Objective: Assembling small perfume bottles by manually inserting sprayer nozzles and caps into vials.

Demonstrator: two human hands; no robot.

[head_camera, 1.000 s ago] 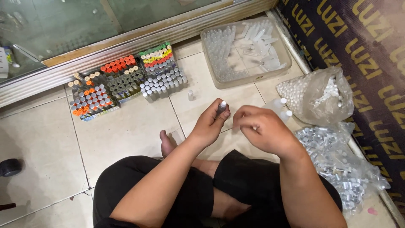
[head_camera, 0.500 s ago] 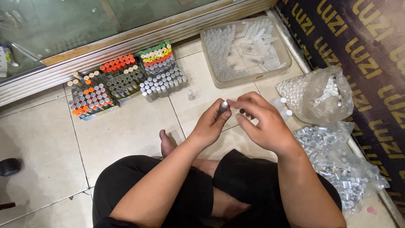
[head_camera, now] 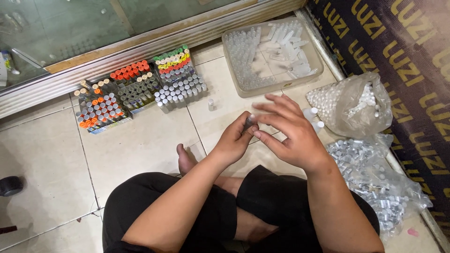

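- Since the earlier frames the right hand [head_camera: 288, 133] has been brought up against the left hand [head_camera: 234, 140]; its fingers, pinched a second ago, are now spread flat over the top of the small clear vial with a dark cap [head_camera: 249, 122].
- That vial is clasped upright between the left thumb and fingertips, above the pale tiled floor [head_camera: 140, 150] and just in front of the shallow clear plastic tray [head_camera: 274, 84].
- The right hand is unclenched and nothing is gripped by it; whether its palm presses the vial's cap cannot be told.
- The tray is filled with rows of clear vials, loose ones being heaped in its right half.
- Left of the tray, blocks of small vials with orange, red, yellow, green and silver caps [head_camera: 140, 91] are stood in tight rows on the floor.
- Between those blocks and the tray a single clear vial [head_camera: 211, 104] is stood alone.
- Right of the tray a clear plastic bag of white caps [head_camera: 349, 105] is set against a dark printed wall covering [head_camera: 403, 56].
- Below that bag, further from the tray, a second clear plastic bag of silver metal sleeves [head_camera: 375, 180] is laid.
- Behind the tray a metal door sill [head_camera: 140, 51] and glass panels are seen.
- The floor is sat upon cross-legged, in black trousers [head_camera: 187, 211].
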